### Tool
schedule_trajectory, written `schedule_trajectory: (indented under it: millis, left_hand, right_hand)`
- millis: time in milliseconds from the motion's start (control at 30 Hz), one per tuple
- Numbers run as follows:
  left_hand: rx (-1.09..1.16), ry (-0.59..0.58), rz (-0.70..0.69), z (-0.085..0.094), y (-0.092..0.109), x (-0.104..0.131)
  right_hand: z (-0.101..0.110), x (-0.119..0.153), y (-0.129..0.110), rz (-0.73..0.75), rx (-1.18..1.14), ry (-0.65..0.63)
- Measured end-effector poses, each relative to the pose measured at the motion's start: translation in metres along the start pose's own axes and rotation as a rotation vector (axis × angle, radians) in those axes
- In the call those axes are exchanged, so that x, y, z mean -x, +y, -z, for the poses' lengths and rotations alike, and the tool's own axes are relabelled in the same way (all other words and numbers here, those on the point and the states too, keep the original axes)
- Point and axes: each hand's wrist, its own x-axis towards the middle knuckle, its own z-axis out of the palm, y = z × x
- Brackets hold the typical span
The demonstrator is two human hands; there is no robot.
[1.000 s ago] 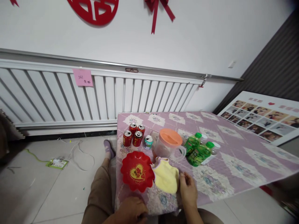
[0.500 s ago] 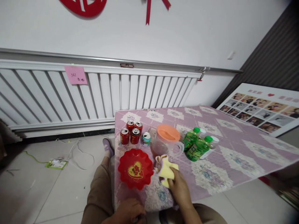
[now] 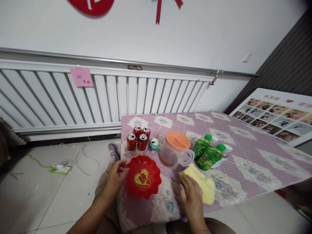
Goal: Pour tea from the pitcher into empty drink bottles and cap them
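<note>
My left hand (image 3: pixel 116 178) is at the left rim of a red scalloped plastic dish (image 3: pixel 151 182), its fingers half curled and apart. Whether the fingertips touch the rim is hard to tell. On the right, my right hand (image 3: pixel 193 196) grips the near left part of a yellow cloth (image 3: pixel 204 187), which lies spread over the tablecloth. Behind the cloth stands a clear plastic pitcher (image 3: pixel 168 154) with an orange lid (image 3: pixel 179 140) and a little brownish liquid inside.
Several red cans (image 3: pixel 142 142) and a teal can (image 3: pixel 153 146) stand behind the dish. Green-capped bottles (image 3: pixel 209 157) are right of the pitcher. Beyond the flowered tablecloth (image 3: pixel 180 208) are a white radiator (image 3: pixel 146 97) and a photo board (image 3: pixel 273 113). A power strip (image 3: pixel 60 169) lies on the floor.
My left hand has risen from the table's front edge to the dish's left rim. The yellow cloth, bunched up before, has been spread out to the right by my right hand.
</note>
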Motion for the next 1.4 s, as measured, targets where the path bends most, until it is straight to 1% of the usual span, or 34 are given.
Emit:
schedule_trajectory:
  millis: [100,133,200,267,367,500,667,800,900,1000,1033,1100,1133,1200,1300,1400]
  left_hand:
    - [0.021,0.076,-0.024,-0.01,-0.015,-0.049]
    - [0.018,0.077,-0.036,-0.013,-0.019,-0.064]
    - [0.008,0.079,-0.07,-0.022,-0.028,-0.092]
    - [-0.022,0.089,-0.093,-0.031,-0.034,-0.115]
    - [-0.027,0.062,-0.08,-0.043,-0.038,-0.137]
    - [0.035,0.03,-0.092,-0.056,-0.037,-0.148]
    - [0.04,0.027,-0.086,-0.066,-0.038,-0.15]
    - [0.057,0.008,-0.082,-0.069,-0.038,-0.152]
    - [0.052,0.002,-0.078,-0.064,-0.029,-0.153]
    - [0.045,-0.007,-0.048,-0.055,-0.011,-0.148]
    - [0.053,-0.023,-0.045,-0.052,-0.004,-0.144]
    - [0.086,-0.049,-0.091,-0.046,0.009,-0.133]
    - [0.098,-0.079,-0.115,-0.043,0.015,-0.125]
    - [0.137,-0.177,-0.129,-0.039,0.024,-0.106]
    - [0.163,-0.31,-0.109,-0.037,0.029,-0.074]
    - [0.1,-0.337,-0.078,-0.038,0.024,-0.048]
  right_hand:
    - [-0.022,0.016,-0.01,0.029,-0.083,-0.067]
    - [-0.028,0.021,-0.01,0.027,-0.086,-0.078]
    - [-0.036,0.027,-0.008,0.032,-0.076,-0.084]
    - [-0.039,0.03,-0.005,0.043,-0.061,-0.08]
    - [-0.039,0.029,-0.002,0.058,-0.049,-0.1]
    - [-0.038,0.029,-0.001,0.043,-0.032,-0.135]
    - [-0.039,0.03,-0.001,0.036,-0.026,-0.141]
    - [-0.038,0.029,-0.003,0.033,-0.015,-0.153]
    - [-0.037,0.028,-0.006,0.026,-0.025,-0.153]
    - [-0.036,0.028,-0.009,-0.008,-0.039,-0.139]
    - [-0.036,0.028,-0.01,-0.014,-0.042,-0.137]
    - [-0.037,0.028,-0.011,-0.008,-0.043,-0.129]
    - [-0.037,0.029,-0.012,0.002,-0.042,-0.119]
    - [-0.037,0.029,-0.013,0.029,-0.042,-0.1]
    - [-0.036,0.028,-0.015,0.047,-0.047,-0.095]
    - [-0.035,0.027,-0.017,0.017,-0.098,-0.102]
